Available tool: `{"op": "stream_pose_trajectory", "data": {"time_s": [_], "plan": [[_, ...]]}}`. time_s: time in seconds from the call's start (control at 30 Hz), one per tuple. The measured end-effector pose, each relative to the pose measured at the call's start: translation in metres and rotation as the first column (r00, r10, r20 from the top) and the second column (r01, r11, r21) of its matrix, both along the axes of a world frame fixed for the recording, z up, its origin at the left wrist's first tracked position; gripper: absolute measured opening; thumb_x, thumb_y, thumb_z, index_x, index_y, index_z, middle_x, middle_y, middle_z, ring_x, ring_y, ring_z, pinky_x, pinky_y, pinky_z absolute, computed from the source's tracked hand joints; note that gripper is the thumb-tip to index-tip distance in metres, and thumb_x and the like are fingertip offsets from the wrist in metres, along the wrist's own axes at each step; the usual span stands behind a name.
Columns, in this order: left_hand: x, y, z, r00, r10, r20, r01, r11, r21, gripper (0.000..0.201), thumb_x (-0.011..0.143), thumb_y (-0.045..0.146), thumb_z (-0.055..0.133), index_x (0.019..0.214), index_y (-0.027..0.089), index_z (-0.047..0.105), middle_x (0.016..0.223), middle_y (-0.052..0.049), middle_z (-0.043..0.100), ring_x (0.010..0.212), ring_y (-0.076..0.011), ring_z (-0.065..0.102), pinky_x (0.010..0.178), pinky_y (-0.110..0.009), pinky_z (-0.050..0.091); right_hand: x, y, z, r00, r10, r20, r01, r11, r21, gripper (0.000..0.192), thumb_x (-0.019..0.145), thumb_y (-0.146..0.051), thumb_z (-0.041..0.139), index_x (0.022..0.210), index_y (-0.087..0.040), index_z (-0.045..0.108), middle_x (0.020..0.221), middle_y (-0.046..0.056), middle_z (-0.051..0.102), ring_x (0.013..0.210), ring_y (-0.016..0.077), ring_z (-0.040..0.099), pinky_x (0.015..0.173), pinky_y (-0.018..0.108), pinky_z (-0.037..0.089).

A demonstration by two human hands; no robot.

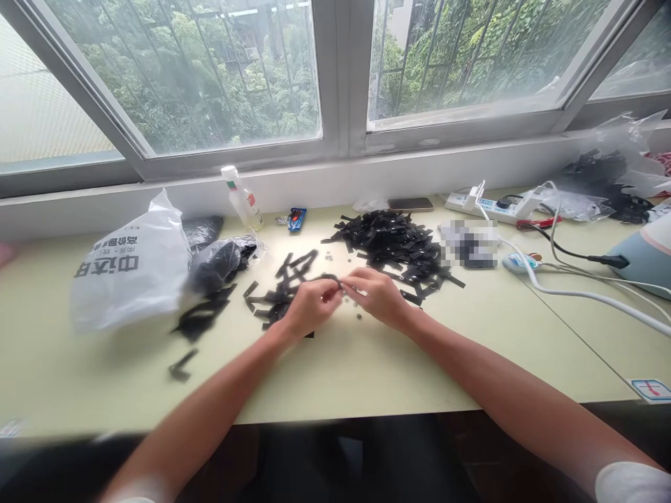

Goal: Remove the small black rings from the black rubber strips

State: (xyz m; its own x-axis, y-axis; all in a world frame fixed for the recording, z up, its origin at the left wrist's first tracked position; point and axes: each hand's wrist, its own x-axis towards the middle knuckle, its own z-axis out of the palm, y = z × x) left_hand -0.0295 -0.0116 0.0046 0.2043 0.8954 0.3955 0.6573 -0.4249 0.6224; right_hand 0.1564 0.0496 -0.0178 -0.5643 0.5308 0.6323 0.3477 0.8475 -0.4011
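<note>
Over the middle of the table, my left hand (310, 305) is closed in a pinch on a short black fabric strip (331, 277). The fingertips of my right hand (378, 296) meet it at the strip's right end and are pinched there too; the exact contact is partly hidden. Small round grey pieces (359, 316) lie scattered around and under the fingers. A large heap of black strips (391, 237) sits just behind my right hand. Looser black strips (270, 297) are spread beside my left hand, partly covered by it.
To the left stand a white plastic bag (131, 265) and a clear bag (223, 265) of black pieces. Behind are a bottle (242, 199), a blue packet (296, 219) and a phone (410, 205). A power strip (490, 207) with cables (550, 290) occupies the right.
</note>
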Motion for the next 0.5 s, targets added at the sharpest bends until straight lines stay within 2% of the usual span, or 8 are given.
{"op": "stream_pose_trajectory", "data": {"time_s": [0.17,0.33,0.4,0.5], "plan": [[-0.006,0.002,0.003,0.994,-0.103,-0.025,0.102,0.994,-0.051,0.029,0.092,0.027,0.049,0.065,0.017,0.052,0.06,0.002,0.048,0.056,-0.0102,0.038,0.054,-0.025,0.031,-0.002,-0.002,0.002,0.999,0.046,-0.027,-0.047,0.999,-0.028,0.021,0.094,-0.019,0.053,0.098,-0.021,0.074,0.089,0.006,0.071,0.078,0.017,0.064,0.073,0.029,0.052],[-0.008,0.004,0.002,0.971,-0.235,-0.034,0.229,0.965,-0.129,0.024,0.092,0.023,0.049,0.07,0.016,0.056,0.063,0.001,0.053,0.056,-0.0095,0.041,0.055,-0.024,0.033,-0.003,-0.006,0.006,0.996,0.029,-0.088,-0.045,0.981,-0.188,0.025,0.09,-0.014,0.053,0.083,-0.021,0.075,0.081,0.004,0.068,0.069,0.014,0.06,0.063,0.025,0.048],[-0.007,0.005,-0.001,0.97,-0.227,-0.083,0.217,0.97,-0.114,0.025,0.092,0.023,0.049,0.068,0.016,0.054,0.063,0.001,0.053,0.057,-0.0101,0.041,0.056,-0.024,0.034,0.0,-0.003,0.007,0.999,0.008,-0.039,-0.017,0.973,-0.229,0.024,0.09,-0.013,0.054,0.082,-0.02,0.076,0.079,0.003,0.067,0.067,0.0133,0.059,0.061,0.025,0.047],[-0.008,0.007,-0.006,0.965,-0.109,-0.24,0.102,0.994,-0.042,0.027,0.09,0.022,0.049,0.064,0.017,0.051,0.061,0.0,0.053,0.057,-0.0119,0.043,0.057,-0.026,0.035,0.006,0.004,0.006,0.995,-0.048,0.083,0.066,0.97,-0.235,0.021,0.09,-0.015,0.058,0.089,-0.019,0.078,0.084,0.004,0.069,0.069,0.0136,0.061,0.063,0.025,0.047]]}}
